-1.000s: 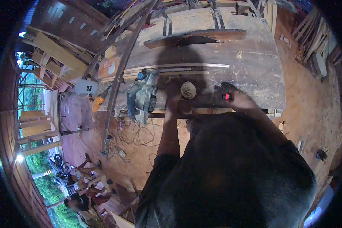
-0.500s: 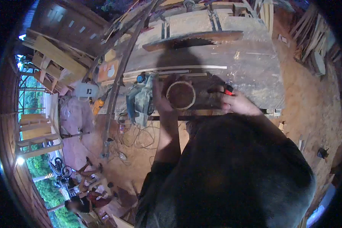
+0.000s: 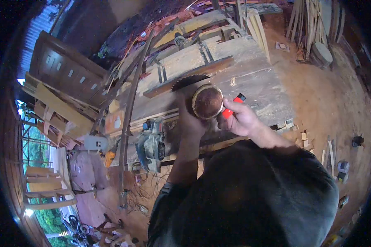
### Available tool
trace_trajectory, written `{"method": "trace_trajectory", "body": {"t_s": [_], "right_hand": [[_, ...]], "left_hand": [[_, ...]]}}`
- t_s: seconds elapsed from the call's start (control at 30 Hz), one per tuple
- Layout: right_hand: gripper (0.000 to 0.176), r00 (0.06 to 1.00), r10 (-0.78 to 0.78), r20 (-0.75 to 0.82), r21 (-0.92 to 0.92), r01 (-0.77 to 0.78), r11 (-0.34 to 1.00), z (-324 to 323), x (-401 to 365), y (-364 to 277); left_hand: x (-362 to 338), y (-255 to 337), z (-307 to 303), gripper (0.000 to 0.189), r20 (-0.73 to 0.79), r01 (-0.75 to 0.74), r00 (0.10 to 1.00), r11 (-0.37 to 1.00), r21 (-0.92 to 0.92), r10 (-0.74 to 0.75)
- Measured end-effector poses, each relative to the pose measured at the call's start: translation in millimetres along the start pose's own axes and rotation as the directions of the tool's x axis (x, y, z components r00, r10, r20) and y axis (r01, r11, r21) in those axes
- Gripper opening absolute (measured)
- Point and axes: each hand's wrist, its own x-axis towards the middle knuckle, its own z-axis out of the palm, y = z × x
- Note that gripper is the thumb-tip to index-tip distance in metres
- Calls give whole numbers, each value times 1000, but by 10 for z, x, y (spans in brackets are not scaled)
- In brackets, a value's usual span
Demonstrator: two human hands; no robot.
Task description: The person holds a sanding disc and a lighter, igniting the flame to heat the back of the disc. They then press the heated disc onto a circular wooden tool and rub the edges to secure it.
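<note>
A round wooden piece [image 3: 207, 102] with a pale rim and reddish-brown face is held above the workbench [image 3: 259, 88]. My left hand [image 3: 190, 121] wraps around its left and lower side. In my right hand [image 3: 241, 119] is a red tool with a black end [image 3: 233, 106], held against the right edge of the round piece. Just beyond my hands, the toothed circular blade [image 3: 189, 81] stands up from the bench. To the left of my left hand lies a dusty green power tool [image 3: 150, 144].
A long dark beam [image 3: 131, 111] crosses the bench's left side, near thin wood strips [image 3: 169, 115]. A yellow-orange drill [image 3: 110, 157] and a white container [image 3: 95, 143] sit farther left. Stacked boards [image 3: 64, 105] stand beyond; wood scraps [image 3: 305, 140] lie on the ground at right.
The view has turned and shifted. My right hand has come in from the right with the red tool, up to the round piece, which my left hand still holds. The blade is now less shadowed.
</note>
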Motion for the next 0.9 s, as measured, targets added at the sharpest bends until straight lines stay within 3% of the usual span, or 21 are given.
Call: {"method": "trace_trajectory", "body": {"t_s": [0.1, 0.17, 0.2, 0.27, 0.3, 0.33, 0.37, 0.4, 0.43, 0.47, 0.5, 0.53, 0.57, 0.6, 0.67, 0.73, 0.8, 0.87, 0.9], "right_hand": [[29, 995, -46, -88, -18, 44, 999, 170, -38, -45], [27, 980, -31, -196, 21, 36, 999, 125, -54, -23], [27, 980, -30, -198, 22, 35, 999, 116, -50, -4], [28, 944, -62, -323, -17, 59, 998, 97, -46, 34], [28, 943, -53, -329, -15, 51, 999, 88, -69, 6], [29, 880, -104, -463, -358, -79, 930, 85, -117, -45], [32, 806, -199, -557, -628, -252, 736, 75, -168, -87], [32, 803, -191, -564, -623, -263, 737, 46, -214, -127], [32, 796, -336, -504, -778, -250, 576, 13, -255, -174], [33, 786, -463, -409, -892, -239, 383, 11, -279, -201], [36, 752, -512, -415, -902, -268, 337, 122, -319, -239], [36, 748, -512, -423, -899, -275, 342, 39, -348, -261], [38, 744, -508, -433, -901, -338, 272, -106, -392, -316], [40, 740, -508, -441, -896, -398, 199, -186, -431, -349], [45, 737, -546, -398, -912, -382, 149, -34, -420, -349], [47, 763, -578, -291, -890, -437, -128, 114, -405, -351], [47, 770, -553, -319, -880, -457, -128, 130, -388, -368], [44, 774, -579, -258, -907, -401, -131, -32, -369, -316], [44, 772, -581, -260, -907, -402, -129, -23, -371, -327]], "left_hand": [[148, -150, -246, 55, 134, -14, 991, 997, 75, 3], [224, -232, -336, 34, 392, -213, 905, 973, 87, 163], [217, -211, -325, 34, 390, -211, 906, 974, 87, 161], [185, -170, -315, 29, 414, -305, 896, 902, 305, 163], [204, -207, -336, 29, 405, -300, 900, 905, 302, 163], [240, -260, -376, 29, 320, -317, 923, 892, 322, 213], [274, -311, -432, 28, 232, -330, 937, 879, 345, 261], [322, -361, -511, 28, 222, -323, 940, 882, 343, 258], [381, -408, -586, 26, 306, -531, 843, 589, 609, 443], [437, -452, -656, 24, 448, -623, 705, 177, 762, 550], [467, -476, -672, 24, 444, -618, 710, 181, 765, 547], [492, -508, -685, 23, 396, -596, 748, 278, 753, 532], [507, -540, -695, 21, 352, -570, 785, 371, 733, 509], [429, -501, -603, 21, 357, -569, 789, 375, 732, 500], [204, -350, -332, 20, 513, -574, 753, 31, 818, 412], [309, -426, -423, 19, 493, -537, 803, 46, 842, 335], [347, -462, -410, 19, 468, -496, 845, 54, 866, 259], [299, -454, -277, 23, 255, -280, 960, 489, 826, 119], [322, -494, -289, 23, 256, -280, 960, 488, 826, 117]]}}
